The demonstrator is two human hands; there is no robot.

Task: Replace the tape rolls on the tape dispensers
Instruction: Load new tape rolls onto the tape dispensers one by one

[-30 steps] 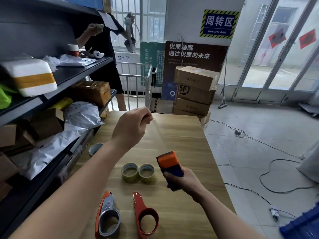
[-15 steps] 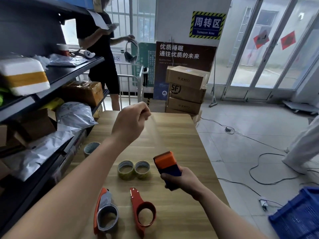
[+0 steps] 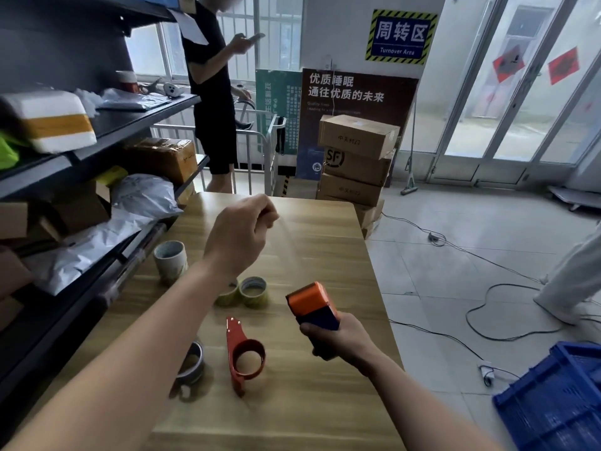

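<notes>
The right hand [image 3: 340,341] grips the orange and blue dispenser [image 3: 312,304] above the table's [image 3: 325,411] near right side, and the left hand [image 3: 239,237] pinches the clear tape [image 3: 289,252] end, so it should pull straight and slow.

Courier parcel depot, as I see it through the head camera: wall sign [image 3: 401,37] reading "Turnover Area"; stacked cartons [image 3: 356,164], one bearing an SF logo; metal shelving [image 3: 130,120] loaded with mailer bags [image 3: 143,196]; blue crate [image 3: 553,402] on a tiled floor.
</notes>
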